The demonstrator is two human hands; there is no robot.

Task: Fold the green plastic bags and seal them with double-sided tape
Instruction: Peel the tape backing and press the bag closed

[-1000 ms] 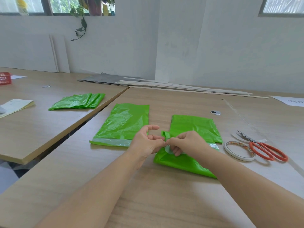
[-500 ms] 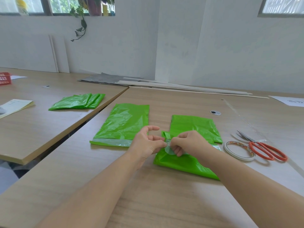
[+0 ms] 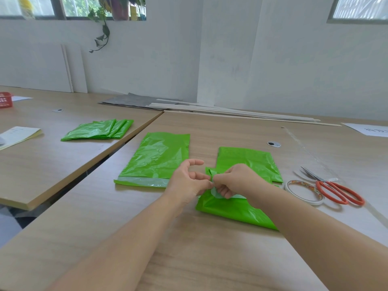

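now, at centre frame, the green bag is pinched at its folded corner by both hands. the left hand is closed on the flap with thumb and fingers, the index finger raised. the right hand is curled tight, a pale strip held at the fold. the bag is laid on the bench. a second bag is spread flat to its left, folded bags are stacked at upper left, and a tape roll and scissors are seen just beside each other at right.
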